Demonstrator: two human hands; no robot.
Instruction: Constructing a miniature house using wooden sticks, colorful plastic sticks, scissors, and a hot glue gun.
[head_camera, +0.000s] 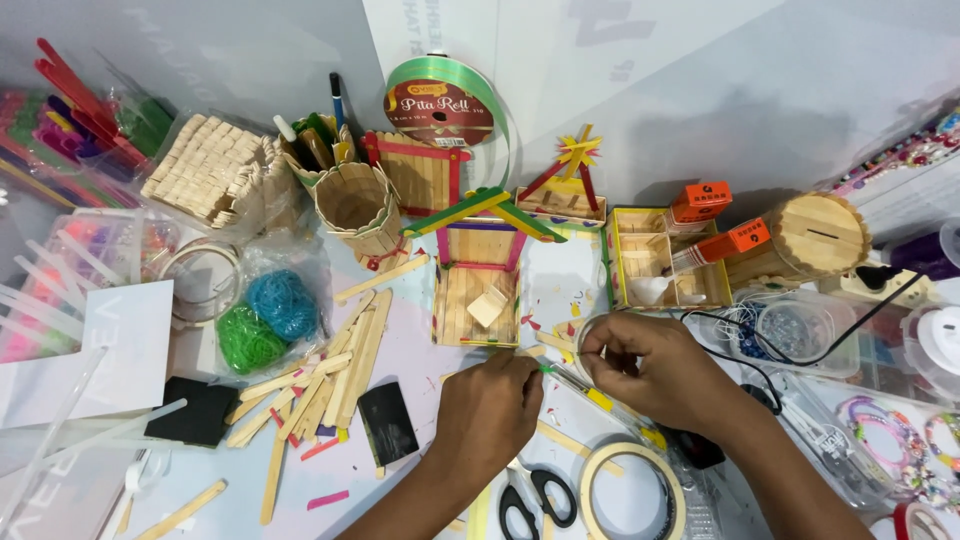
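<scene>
A pair of scissors and a roll of tape lie nearest on the table, just below the two hands. The left hand is closed in a pinch at the green tip of a thin coloured stick, and the right hand is closed too, its fingertips pressed together just above the same stick; whether a clear ring of tape is also held there cannot be told. The stick lies slanted between the hands, in front of the small stick house. As a judgement, the thin stick could slip or snap if it is pinched too hard or bent between the two grips, and a wrist moved forward could knock the house, which stands close. A loose pile of wooden sticks is spread to the left, beside bags of green and blue rubber bands. A black cable runs past the right wrist and could be snagged. Behind stand a round stick cup, a partitioned box and a ribbon spool, so little free room is left.
</scene>
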